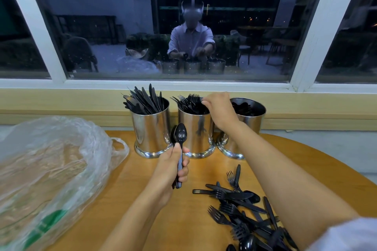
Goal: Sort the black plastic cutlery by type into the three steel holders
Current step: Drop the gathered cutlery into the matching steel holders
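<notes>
The left grip is clenched round a bundle of spoons just short of the fork holder, over which the right grip pinches, at what I cannot tell; a hasty drop would mix them; the spoon holder lies beyond; loose cutlery waits on the desk.

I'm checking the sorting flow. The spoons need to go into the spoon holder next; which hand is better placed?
Left. The left hand already grips spoons upright; the right hand is over the fork holder, beside the right holder.
</notes>
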The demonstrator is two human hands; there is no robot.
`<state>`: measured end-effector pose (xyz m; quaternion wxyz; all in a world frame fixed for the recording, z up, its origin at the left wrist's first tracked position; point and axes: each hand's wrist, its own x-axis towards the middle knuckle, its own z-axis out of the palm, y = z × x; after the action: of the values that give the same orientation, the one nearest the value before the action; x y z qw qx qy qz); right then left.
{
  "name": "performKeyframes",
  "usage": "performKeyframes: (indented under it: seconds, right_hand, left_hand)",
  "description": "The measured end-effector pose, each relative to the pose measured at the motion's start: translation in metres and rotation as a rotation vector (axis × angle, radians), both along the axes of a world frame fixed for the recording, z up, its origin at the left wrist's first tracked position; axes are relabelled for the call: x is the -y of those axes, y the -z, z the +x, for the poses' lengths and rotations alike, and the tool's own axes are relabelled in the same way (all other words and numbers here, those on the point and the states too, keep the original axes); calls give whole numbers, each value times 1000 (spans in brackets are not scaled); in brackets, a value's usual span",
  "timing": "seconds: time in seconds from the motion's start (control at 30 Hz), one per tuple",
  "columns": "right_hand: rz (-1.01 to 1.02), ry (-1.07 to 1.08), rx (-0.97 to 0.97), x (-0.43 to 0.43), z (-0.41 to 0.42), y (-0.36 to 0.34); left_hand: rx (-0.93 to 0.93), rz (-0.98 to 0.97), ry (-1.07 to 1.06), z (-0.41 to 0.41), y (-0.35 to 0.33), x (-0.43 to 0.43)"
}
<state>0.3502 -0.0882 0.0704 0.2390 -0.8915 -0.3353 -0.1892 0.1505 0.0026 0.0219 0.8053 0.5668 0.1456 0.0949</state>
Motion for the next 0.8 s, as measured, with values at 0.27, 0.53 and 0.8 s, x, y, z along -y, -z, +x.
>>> performKeyframes:
  seconds: [0.27,0.53,0.8]
  right_hand:
    - [286,-434,-584,26,-83,1]
    - [478,-317,-602,77,-69,3]
    - [607,110,170,145,15,-63]
  left_hand:
    - [62,148,81,2,-2,9]
    - [-5,183,230,23,2,39]
    - [-83,675,98,59,53,59]
